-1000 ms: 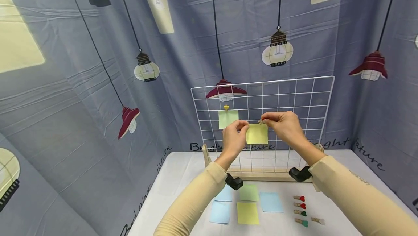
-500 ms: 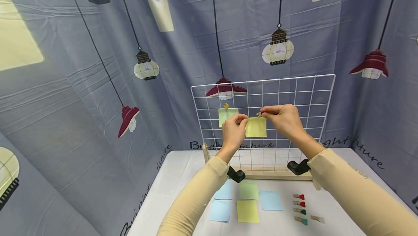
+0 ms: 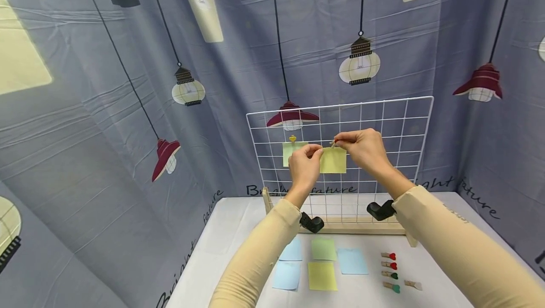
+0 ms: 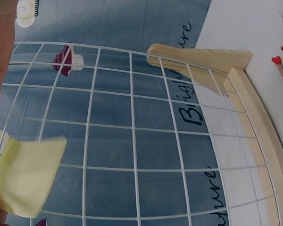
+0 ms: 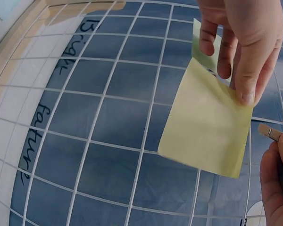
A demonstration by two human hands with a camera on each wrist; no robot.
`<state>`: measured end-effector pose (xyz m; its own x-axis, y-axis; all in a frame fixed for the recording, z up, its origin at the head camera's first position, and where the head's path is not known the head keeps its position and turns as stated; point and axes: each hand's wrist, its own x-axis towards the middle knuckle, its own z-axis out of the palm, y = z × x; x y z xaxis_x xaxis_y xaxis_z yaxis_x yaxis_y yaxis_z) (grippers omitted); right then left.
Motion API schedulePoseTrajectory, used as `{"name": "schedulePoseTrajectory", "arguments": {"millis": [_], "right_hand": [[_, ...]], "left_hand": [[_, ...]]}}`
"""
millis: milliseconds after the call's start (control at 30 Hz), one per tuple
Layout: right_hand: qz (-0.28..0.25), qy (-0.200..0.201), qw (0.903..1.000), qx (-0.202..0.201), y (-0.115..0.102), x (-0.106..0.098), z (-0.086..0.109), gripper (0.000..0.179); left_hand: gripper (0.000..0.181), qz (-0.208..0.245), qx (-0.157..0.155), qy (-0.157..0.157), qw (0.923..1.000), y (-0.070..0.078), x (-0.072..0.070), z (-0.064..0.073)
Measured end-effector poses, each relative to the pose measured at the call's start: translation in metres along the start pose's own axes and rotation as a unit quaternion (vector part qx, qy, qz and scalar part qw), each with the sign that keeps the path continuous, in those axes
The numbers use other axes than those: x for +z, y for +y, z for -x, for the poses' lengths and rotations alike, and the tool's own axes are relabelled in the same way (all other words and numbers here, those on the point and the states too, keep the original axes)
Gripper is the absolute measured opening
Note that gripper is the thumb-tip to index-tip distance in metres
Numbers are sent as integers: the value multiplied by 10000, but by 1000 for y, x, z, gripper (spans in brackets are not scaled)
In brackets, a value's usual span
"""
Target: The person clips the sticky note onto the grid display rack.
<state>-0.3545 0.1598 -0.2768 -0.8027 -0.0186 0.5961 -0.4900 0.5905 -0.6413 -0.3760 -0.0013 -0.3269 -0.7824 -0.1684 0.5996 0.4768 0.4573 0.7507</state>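
Note:
My left hand (image 3: 304, 167) pinches the top left corner of a yellow sticky note (image 3: 333, 160) in front of the white wire grid (image 3: 383, 123). In the right wrist view the yellow note (image 5: 205, 122) hangs from the left thumb and fingers. Between thumb and finger, my right hand (image 3: 365, 151) holds a small wooden clothespin (image 5: 270, 132) with a red end, close to the note's top edge but apart from it. A light green note (image 3: 293, 154) hangs on the grid under a yellow heart clothespin (image 3: 292, 138), partly hidden by my left hand.
On the white table lie blue notes (image 3: 352, 261), a green note (image 3: 323, 250) and a yellow note (image 3: 322, 276). Several heart clothespins (image 3: 390, 266) lie at the right. The grid stands in a wooden base (image 3: 362, 228), with a printed curtain (image 3: 221, 85) behind.
Both hands have risen a little with the yellow note and the clothespin, nearer the height of the hanging green note. The things on the table have not moved.

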Motion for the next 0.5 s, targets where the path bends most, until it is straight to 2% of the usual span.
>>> {"name": "schedulePoseTrajectory", "arguments": {"millis": [167, 500], "right_hand": [[-12, -36, 10000, 83, -3, 0, -3, 14], [286, 157, 9994, 65, -4, 2, -12, 12]], "left_hand": [[9, -63, -110, 126, 9998, 2, 1, -4], [8, -26, -188, 330, 9993, 0, 3, -11]]}}
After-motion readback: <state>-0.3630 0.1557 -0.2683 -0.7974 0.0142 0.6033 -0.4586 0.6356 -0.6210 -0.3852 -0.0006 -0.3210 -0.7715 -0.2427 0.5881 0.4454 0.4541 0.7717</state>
